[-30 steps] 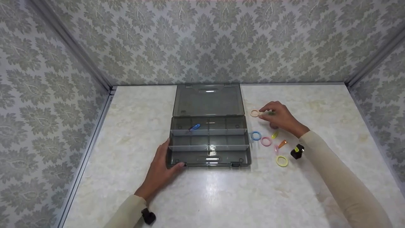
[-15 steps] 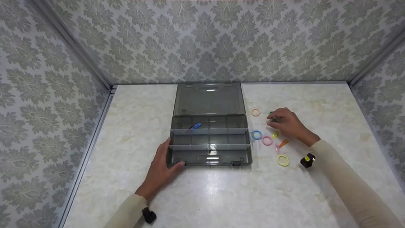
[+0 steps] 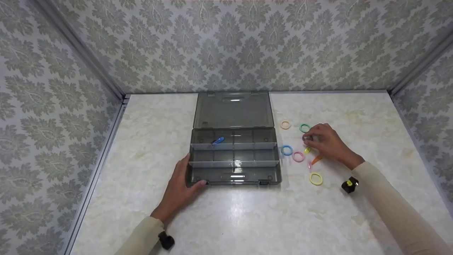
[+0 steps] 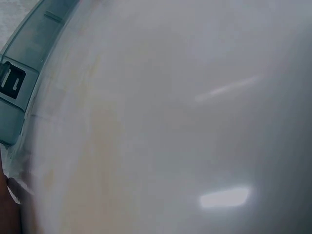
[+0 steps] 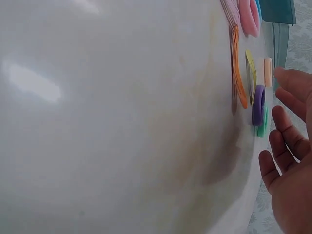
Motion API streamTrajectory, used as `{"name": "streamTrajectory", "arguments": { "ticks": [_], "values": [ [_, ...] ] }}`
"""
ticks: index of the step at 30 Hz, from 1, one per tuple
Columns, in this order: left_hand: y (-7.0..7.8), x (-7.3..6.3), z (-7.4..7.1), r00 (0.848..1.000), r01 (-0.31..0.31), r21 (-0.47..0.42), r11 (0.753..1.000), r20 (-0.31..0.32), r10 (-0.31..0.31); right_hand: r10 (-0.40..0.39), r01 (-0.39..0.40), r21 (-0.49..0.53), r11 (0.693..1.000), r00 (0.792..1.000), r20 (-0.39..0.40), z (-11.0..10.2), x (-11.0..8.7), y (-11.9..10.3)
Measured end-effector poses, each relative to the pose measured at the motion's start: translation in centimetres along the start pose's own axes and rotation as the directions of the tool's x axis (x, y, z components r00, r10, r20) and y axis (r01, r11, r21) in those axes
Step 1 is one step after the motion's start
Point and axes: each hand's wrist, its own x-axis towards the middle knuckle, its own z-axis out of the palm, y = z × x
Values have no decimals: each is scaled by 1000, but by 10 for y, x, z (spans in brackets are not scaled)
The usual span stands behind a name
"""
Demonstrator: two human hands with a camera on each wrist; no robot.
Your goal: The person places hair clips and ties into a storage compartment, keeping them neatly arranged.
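A grey see-through organizer box (image 3: 212,174) lies with its lid (image 3: 233,109) folded back. My left hand (image 3: 178,191) holds its front left corner, thumb at the front edge and fingers along the left side. My right hand (image 3: 327,141) is low over the table right of the box, fingertips right at a purple hair tie (image 5: 258,105). In the right wrist view its fingers are spread and hold nothing. Around it lie a green hair tie (image 3: 304,128), a peach one (image 3: 285,125), a yellow hair clip (image 3: 307,150) and an orange clip (image 3: 317,160).
A blue hair clip (image 3: 218,140) lies in the back row of compartments. Right of the box are a blue hair tie (image 3: 287,150), a pink one (image 3: 298,157), a pink clip (image 3: 310,165) and a yellow-green tie (image 3: 316,179). Papered walls (image 3: 230,46) stand around the table.
My right hand has let go of the peach hair tie and moved right and toward me to the purple one, uncovering the green one. My left hand stays at the box corner.
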Motion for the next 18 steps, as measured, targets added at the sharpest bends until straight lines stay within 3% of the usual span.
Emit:
{"name": "streamTrajectory", "arguments": {
  "ticks": [18],
  "values": [
    [5, -2, -2, 999, 40, -6, 999, 11, -40, 94, -95, -23, 995, 995, -20, -2, -7, 12]
  ]
}}
